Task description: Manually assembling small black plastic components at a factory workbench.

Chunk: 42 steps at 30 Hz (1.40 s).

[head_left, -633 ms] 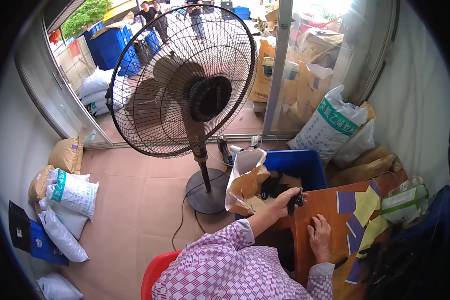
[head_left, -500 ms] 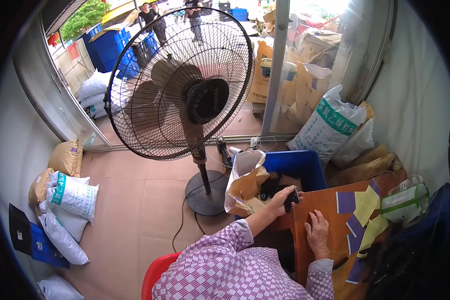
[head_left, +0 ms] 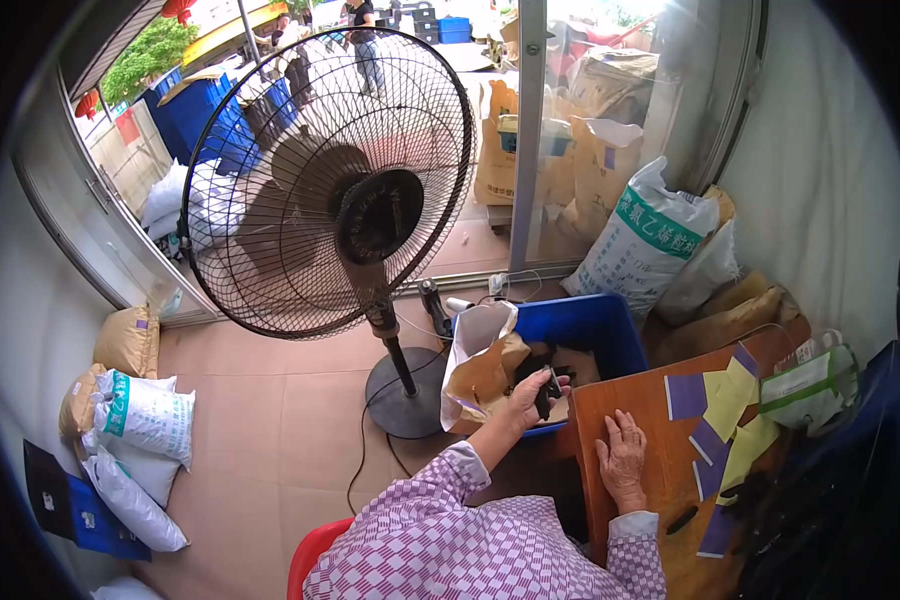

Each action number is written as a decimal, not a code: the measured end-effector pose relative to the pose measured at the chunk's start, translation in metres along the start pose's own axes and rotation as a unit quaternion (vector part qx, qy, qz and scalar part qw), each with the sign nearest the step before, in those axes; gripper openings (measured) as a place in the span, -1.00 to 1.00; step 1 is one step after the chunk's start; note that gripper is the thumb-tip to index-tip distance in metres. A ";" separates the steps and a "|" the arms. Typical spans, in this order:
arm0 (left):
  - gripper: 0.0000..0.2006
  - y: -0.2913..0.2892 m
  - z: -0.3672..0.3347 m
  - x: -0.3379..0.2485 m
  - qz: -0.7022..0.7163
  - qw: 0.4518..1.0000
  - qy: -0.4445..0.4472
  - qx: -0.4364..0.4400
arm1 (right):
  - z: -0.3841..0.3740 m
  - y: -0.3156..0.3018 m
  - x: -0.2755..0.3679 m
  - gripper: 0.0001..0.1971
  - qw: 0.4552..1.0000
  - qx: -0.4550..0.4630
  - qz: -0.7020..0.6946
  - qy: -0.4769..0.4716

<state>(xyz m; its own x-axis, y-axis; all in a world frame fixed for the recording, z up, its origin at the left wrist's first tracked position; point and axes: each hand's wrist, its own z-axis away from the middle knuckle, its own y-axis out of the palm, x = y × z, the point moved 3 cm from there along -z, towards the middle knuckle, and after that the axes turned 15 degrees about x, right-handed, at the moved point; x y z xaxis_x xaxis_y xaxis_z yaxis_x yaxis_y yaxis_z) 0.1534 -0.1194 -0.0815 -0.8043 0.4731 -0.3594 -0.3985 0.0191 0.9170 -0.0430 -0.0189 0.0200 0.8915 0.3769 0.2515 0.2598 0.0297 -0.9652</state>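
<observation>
My left hand [head_left: 526, 398] reaches out over the edge of a blue plastic crate [head_left: 582, 324] and grips a small black piece [head_left: 545, 392] between fingers and thumb. A brown paper sack [head_left: 485, 372] with a white lining stands open in the crate, right beside that hand. My right hand [head_left: 623, 459] lies flat, fingers spread, on the near left part of a brown wooden table [head_left: 660, 480]. Purple and yellow paper sheets [head_left: 722, 410] lie on the table just right of that hand. Both sleeves are pink-and-white checked.
A large black pedestal fan [head_left: 342, 190] stands on the tiled floor left of the crate, its cable trailing toward me. White and tan sacks [head_left: 130, 420] are piled at the left wall; more sacks [head_left: 642, 232] lean behind the crate. A red stool edge [head_left: 310, 560] shows below.
The view has shifted slightly. My left hand has drawn back a little from the crate toward me, still with the black piece. My right hand stays flat on the table.
</observation>
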 end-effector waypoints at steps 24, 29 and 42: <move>-0.78 -0.113 0.047 -0.021 -0.128 0.961 0.026 -0.245 | -0.009 0.004 -0.014 -0.61 0.999 -0.022 -0.022 0.008; -0.74 -0.116 0.038 -0.017 -0.092 0.982 -0.087 -0.138 | 0.006 0.005 -0.012 -0.63 0.998 -0.016 -0.042 0.035; -0.63 0.017 -0.087 -0.029 -0.610 0.787 0.089 0.000 | 0.137 0.014 -0.002 -0.73 0.956 -0.117 -0.218 0.158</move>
<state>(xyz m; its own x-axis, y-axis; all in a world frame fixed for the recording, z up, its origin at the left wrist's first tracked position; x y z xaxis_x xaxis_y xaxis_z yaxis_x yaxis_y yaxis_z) 0.1315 -0.2093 -0.0709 0.1277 -0.0284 -0.9914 -0.9225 0.3637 -0.1292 -0.0914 0.1073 -0.0042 0.7375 0.0758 0.6711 0.6752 -0.1014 -0.7306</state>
